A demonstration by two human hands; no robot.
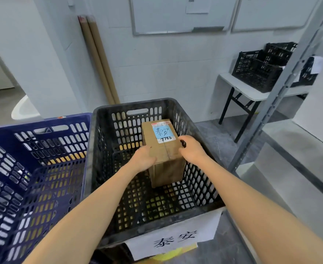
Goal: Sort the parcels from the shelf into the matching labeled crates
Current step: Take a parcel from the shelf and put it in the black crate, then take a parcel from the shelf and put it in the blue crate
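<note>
A person is holding a brown cardboard parcel (165, 151) inside the black crate (134, 105), toward its far right corner. The left hand (144, 157) is gripping the parcel's left side, thumb lying over the top edge. The right hand (190, 149) is curling over the top right edge, so both hands are clamping the box between them. The two-sided grip seems to be keeping the box upright and steady as it goes in. Whether its base is already resting on the crate floor cannot be told.

A blue sticker (162, 132) on the parcel's top is showing the handwritten characters 泰安, with what reads as 7786 beneath. The small print around it is too fine to read. A white paper sign (174, 239) on the crate's near wall is carrying the same 泰安, which appears to be why this parcel is going here.

A blue crate (42, 121) is standing just beside the black crate's left wall. Behind it, cardboard tubes (99, 60) are leaning against the tiled wall. Well beyond its right side, smaller black crates (256, 73) are sitting on a white folding table (238, 86).
</note>
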